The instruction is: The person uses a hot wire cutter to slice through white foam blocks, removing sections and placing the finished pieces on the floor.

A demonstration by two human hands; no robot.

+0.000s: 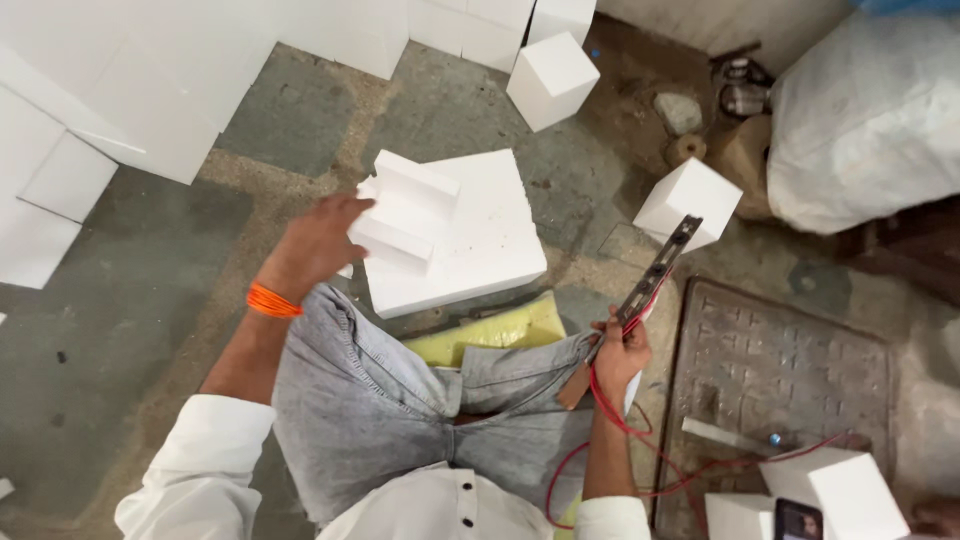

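Note:
My left hand, with an orange band at the wrist, grips the edge of a stack of small white foam pieces. The stack rests on a large white foam slab lying on the floor in front of my knees. My right hand holds a long dark metal cutting tool that points up and to the right, with a red wire trailing from it down to the floor. I sit on a yellow foam pad.
White foam cubes lie on the floor ahead. Large foam blocks are stacked at the left. A big white sack stands at the right. A metal floor cover and more foam cubes are at the lower right.

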